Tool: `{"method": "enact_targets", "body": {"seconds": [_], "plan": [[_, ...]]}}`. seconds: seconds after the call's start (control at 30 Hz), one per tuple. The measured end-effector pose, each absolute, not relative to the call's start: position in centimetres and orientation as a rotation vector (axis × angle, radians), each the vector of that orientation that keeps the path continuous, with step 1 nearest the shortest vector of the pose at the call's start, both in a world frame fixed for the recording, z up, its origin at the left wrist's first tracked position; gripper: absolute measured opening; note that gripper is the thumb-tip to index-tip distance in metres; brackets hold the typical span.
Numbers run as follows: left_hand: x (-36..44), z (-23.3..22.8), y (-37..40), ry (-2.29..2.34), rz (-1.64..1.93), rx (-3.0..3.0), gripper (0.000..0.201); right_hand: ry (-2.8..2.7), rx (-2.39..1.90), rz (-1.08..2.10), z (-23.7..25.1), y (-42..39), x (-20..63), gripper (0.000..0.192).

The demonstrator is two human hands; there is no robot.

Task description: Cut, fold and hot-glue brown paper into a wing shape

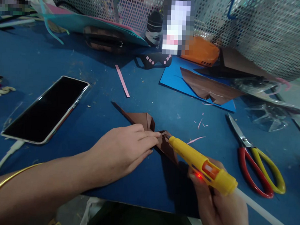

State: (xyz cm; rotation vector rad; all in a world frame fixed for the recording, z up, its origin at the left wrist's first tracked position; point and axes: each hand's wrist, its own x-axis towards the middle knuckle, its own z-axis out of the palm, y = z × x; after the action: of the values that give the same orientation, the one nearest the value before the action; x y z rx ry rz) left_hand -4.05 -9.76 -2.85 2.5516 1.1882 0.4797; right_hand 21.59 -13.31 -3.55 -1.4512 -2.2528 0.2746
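A folded brown paper bow lies on the blue table near its front edge, with pointed ends to either side. My left hand holds it down near the middle, fingers close together and fingertips on the paper; the thumb is hidden. In my right hand is a yellow hot glue gun, gripped from below with a red light glowing on it. Its dark nozzle meets the paper just right of my left fingertips. A white glue stick sticks out of the gun's back end.
Scissors with red and yellow handles lie at right. A phone on a cable is at left. A pink strip, black sunglasses, brown paper on a blue sheet and an orange pouch lie farther back.
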Motion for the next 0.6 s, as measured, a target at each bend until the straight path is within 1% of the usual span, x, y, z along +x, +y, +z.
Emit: {"method": "enact_targets", "body": {"seconds": [0.23, 0.4, 0.6], "plan": [[-4.14, -3.04, -9.81, 1.202, 0.477, 2.564, 0.026, -2.207, -1.567, 0.318, -3.27, -13.79, 21.31, 0.031], [-4.07, -3.16, -9.81, 1.209, 0.487, 2.56, 0.026, -2.198, -1.612, 0.342, -3.18, -13.79, 21.27, 0.029], [-4.07, -3.15, -9.82, 1.209, 0.5, 2.563, 0.027, -2.272, -1.511, 0.326, -3.35, -13.4, 21.84, 0.023]]}}
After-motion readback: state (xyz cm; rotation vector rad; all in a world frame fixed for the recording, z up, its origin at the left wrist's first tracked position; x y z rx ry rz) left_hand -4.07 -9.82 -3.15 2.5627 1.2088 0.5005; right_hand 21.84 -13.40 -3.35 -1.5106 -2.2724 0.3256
